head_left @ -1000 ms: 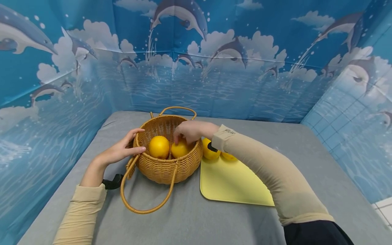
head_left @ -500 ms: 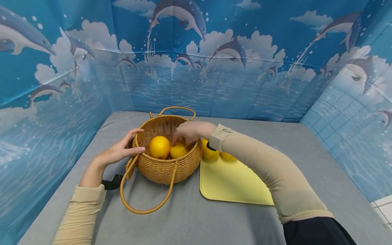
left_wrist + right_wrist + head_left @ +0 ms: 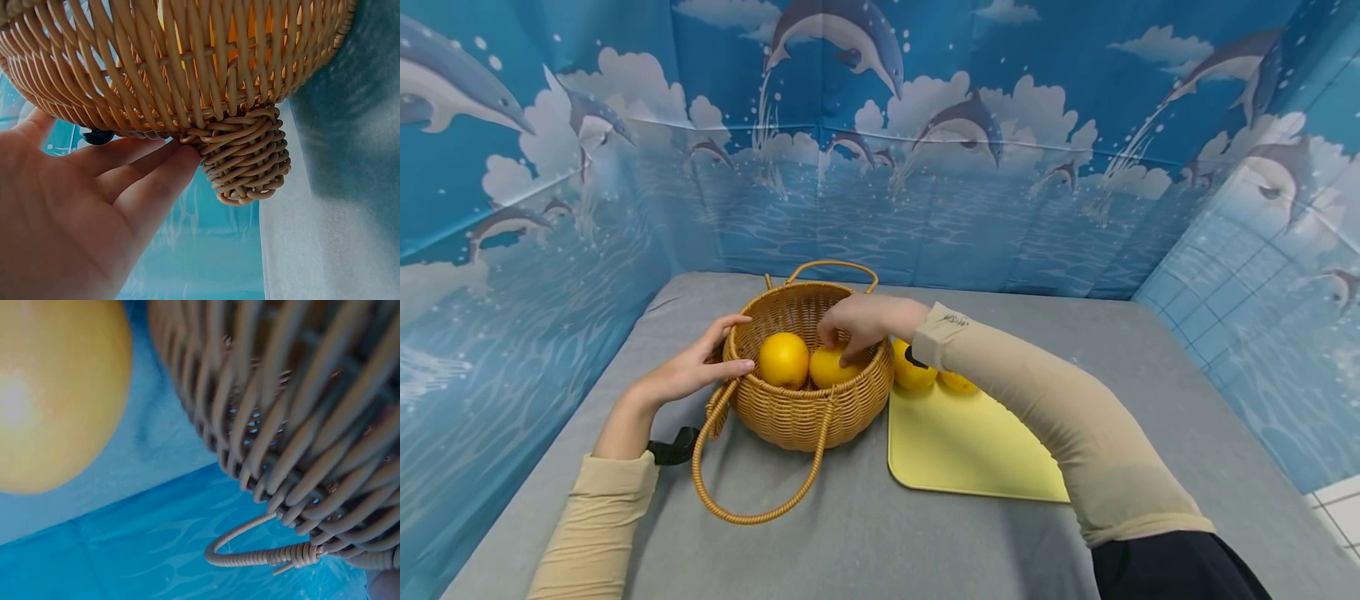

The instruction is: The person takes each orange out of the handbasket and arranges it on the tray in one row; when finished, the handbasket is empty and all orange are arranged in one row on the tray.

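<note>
In the head view, a round wicker basket (image 3: 808, 417) holds two oranges side by side, a left orange (image 3: 783, 360) and a right orange (image 3: 831, 367). My left hand (image 3: 688, 364) rests at the basket's left rim, thumb and index fingertip over the edge. In the left wrist view, straight fingers (image 3: 159, 187) touch the outer weave beside a woven foot (image 3: 247, 156). My right hand (image 3: 859, 321) reaches over the right rim, its curled fingers and thumb on the right orange. Its fingertips are partly hidden, and the right wrist view shows mostly basket weave (image 3: 281, 419).
Right of the basket, two more oranges, one nearer (image 3: 914, 367) and one partly under the sleeve (image 3: 958, 382), sit at a yellow mat (image 3: 973, 446). A front handle (image 3: 760, 518) lies on the grey tabletop (image 3: 880, 542); a rear handle (image 3: 835, 264) stands up. Dolphin-print curtains (image 3: 865, 208) hang behind.
The right orange has shifted slightly left in the basket under my right hand, and the left orange has moved a little left too. My left hand stays at the rim.
</note>
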`<action>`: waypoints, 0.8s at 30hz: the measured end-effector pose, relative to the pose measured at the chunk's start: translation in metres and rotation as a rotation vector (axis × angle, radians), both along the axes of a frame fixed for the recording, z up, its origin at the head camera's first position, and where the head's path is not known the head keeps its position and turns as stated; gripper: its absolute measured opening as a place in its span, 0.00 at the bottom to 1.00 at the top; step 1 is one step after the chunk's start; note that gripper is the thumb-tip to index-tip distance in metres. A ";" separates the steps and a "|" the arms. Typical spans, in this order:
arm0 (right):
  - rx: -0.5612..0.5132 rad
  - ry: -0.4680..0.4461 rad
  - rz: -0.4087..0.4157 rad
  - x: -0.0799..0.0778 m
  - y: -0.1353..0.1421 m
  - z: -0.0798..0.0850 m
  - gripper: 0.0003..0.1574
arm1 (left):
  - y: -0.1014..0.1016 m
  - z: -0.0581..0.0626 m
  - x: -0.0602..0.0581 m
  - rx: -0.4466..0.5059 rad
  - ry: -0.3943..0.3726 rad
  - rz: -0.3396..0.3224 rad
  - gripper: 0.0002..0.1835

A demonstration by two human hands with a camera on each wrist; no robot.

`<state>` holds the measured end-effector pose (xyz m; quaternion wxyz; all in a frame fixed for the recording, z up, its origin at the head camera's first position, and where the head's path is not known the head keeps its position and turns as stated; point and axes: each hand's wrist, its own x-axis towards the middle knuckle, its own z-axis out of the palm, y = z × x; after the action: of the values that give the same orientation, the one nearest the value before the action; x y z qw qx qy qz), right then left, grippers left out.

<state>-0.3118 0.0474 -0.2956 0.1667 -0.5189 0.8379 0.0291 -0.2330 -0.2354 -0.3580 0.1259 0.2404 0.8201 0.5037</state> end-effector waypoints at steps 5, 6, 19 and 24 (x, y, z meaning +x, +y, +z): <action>-0.009 0.024 0.018 0.000 -0.001 -0.002 0.18 | -0.001 -0.001 -0.001 -0.001 0.000 0.000 0.37; -0.007 0.019 0.015 0.000 -0.001 -0.002 0.18 | -0.001 -0.001 -0.001 -0.003 0.001 0.000 0.37; 0.028 -0.125 0.054 -0.005 -0.006 -0.008 0.24 | 0.000 0.000 0.002 -0.017 -0.007 0.015 0.36; 0.015 -0.176 0.047 -0.005 -0.007 -0.007 0.21 | 0.001 0.001 0.002 -0.020 0.001 0.014 0.36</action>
<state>-0.3171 0.0406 -0.3024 0.2428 -0.5377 0.8074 -0.0065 -0.2308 -0.2343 -0.3574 0.1243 0.2335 0.8269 0.4963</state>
